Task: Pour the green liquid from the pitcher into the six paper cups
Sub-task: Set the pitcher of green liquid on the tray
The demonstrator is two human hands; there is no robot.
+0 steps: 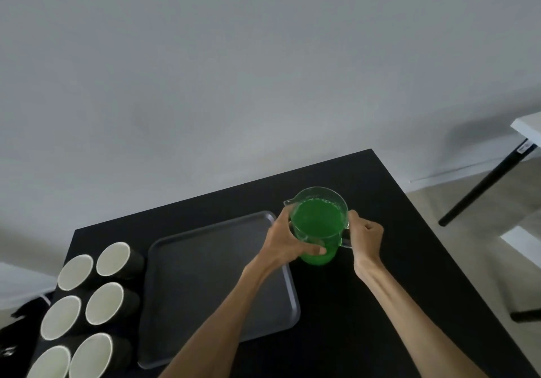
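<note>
Your left hand (288, 238) wraps the body of the pitcher (319, 225) from its 9 o'clock side: the fingers curl round the far wall and the thumb lies across the near wall low down, its tip over the green liquid (317, 218) seen through the clear side. Your right hand (366, 235) comes in from 3 o'clock with curled fingers closed round the clear handle (345, 241), which juts from the pitcher's near right edge. So the pitcher sits squarely between your two hands, gripped on both sides, upright, with the liquid level and reaching most of the way up. A pour spout shows on the rim at about 10 o'clock. You cannot tell from this view whether the base rests on the black table (409, 304) or is lifted just off it.

The pitcher is just beside the far right corner of the grey tray (205, 275), at about 2 o'clock from the tray's middle; your left forearm crosses the tray's right edge.

The six paper cups (105, 303) stand at 9 o'clock from the tray, along the table's left edge, in two rows running from far to near, close together. Their outsides are dark, their insides white, and no green shows in any of them. They are well apart from the pitcher, with the whole tray between.

At 2 o'clock beyond the table, a white tabletop with a black leg (486, 184) stands on the floor.
</note>
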